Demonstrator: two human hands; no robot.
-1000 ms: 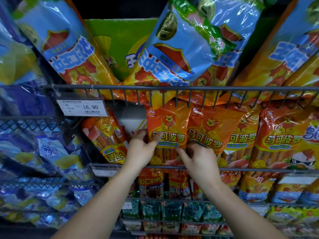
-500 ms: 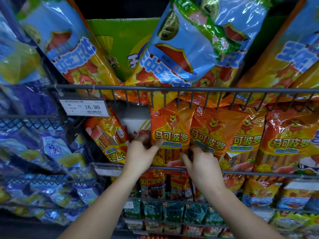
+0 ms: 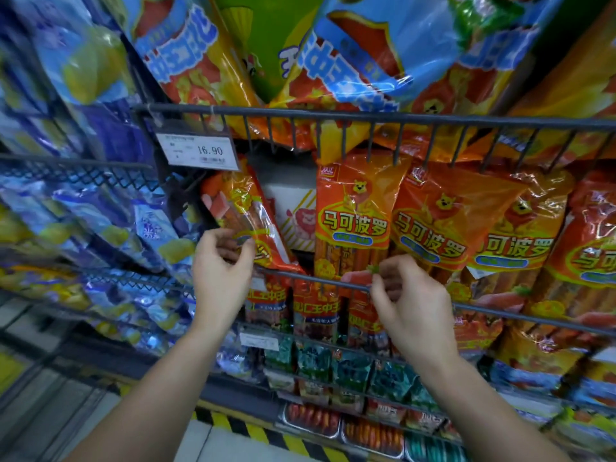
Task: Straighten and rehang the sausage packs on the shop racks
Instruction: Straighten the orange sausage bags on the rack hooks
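- Sausage packs sit in the middle rack, with their bottoms tucked behind its front rail (image 3: 300, 277) and their tops under the wire edge of the shelf above (image 3: 333, 112).
- From the rack's centre to its right edge they stand upright and overlap like tiles. The upright pack (image 3: 353, 208) starts that row (image 3: 433, 235).
- The odd one out is the tilted pack (image 3: 240, 208) at the rack's left end, just under the price tag (image 3: 198, 151). Its top leans left and its bottom points toward the centre.
- The gap between the tilted pack and the upright pack shows a white box (image 3: 293, 211) at the back of the rack.
- My read on the lean: the rail only traps the bottoms, and the packs stay up by leaning on their neighbours. This one has none touching it, so it flops.
- Left-hand grip (image 3: 221, 275): fingers and thumb are curled into a loose, half-closed pinch at the lower edge of the tilted pack. I can't tell whether any plastic is actually between them.
- Right-hand grip (image 3: 411, 305): fingers are curled at the front rail, just under the bottom of the upright pack. Whether it has the rail, the pack's bottom or nothing, I can't tell.
- The placement makes sense to me, with one hand at the leaner and the other steadying the row's first pack so the row doesn't topple.
- The big bags overhead (image 3: 366, 55) and the blue bags (image 3: 133, 228) left of the rack aren't being handled.
- The tilted pack isn't straightened yet. I'd expect it to be stood up and closed against the upright pack.
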